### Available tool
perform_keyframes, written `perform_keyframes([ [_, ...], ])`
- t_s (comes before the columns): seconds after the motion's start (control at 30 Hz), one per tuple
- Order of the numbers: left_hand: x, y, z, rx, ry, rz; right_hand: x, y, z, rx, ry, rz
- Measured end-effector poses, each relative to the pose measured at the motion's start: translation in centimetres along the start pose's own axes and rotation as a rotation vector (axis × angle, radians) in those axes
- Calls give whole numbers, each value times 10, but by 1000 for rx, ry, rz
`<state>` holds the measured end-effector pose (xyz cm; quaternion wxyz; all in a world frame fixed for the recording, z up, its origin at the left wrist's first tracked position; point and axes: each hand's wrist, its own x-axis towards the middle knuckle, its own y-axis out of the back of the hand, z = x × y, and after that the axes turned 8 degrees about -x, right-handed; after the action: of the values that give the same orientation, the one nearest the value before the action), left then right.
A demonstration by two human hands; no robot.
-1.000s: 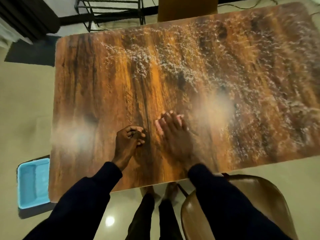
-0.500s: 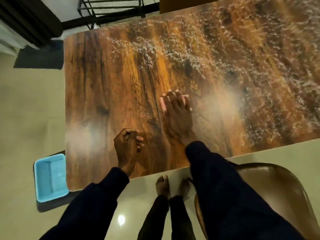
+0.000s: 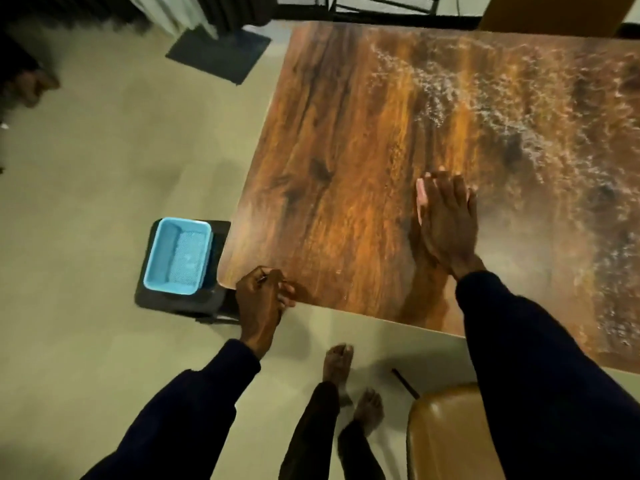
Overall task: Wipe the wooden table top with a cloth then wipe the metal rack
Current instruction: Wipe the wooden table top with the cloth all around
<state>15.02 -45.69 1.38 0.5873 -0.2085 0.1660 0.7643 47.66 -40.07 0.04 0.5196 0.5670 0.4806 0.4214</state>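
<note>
While flat (fingers straight), right hand (image 3: 446, 221) presses table (image 3: 346, 133).

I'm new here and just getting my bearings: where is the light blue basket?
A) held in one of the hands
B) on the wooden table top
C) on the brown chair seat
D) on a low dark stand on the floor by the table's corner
D: the blue basket sits on a dark stand on the floor, just left of the near corner of the wooden table.
</note>
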Motion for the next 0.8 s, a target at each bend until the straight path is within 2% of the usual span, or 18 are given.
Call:
perform_keyframes([
  [0.1,-17,20,-14,-5,-11,78,6,-23,-57,-28,144,-10],
  [0.2,-27,36,-29,38,-29,103,-54,-40,-116,-123,497,-8],
  [0.27,-34,39,-36,57,-17,96,-107,-45,-121,-96,690,8],
  [0.3,-38,38,-39,54,-4,85,-126,-45,-110,-84,727,-1],
  [0.37,-42,35,-42,55,21,57,-141,-40,-73,-66,695,-29],
  [0.47,-42,30,-43,63,31,9,-110,-22,-26,-43,433,-3],
  [0.57,-43,26,-46,101,39,-42,-77,-14,-42,-11,238,35],
  [0.63,-46,25,-48,111,39,-73,-80,-24,-81,-15,267,12],
  [0.7,-45,22,-48,125,44,-96,-103,-36,-112,-59,428,21],
  [0.77,-44,20,-51,138,67,-105,-139,-46,-109,-44,568,12],
  [0.8,-44,18,-51,143,79,-118,-155,-46,-95,-43,570,11],
])
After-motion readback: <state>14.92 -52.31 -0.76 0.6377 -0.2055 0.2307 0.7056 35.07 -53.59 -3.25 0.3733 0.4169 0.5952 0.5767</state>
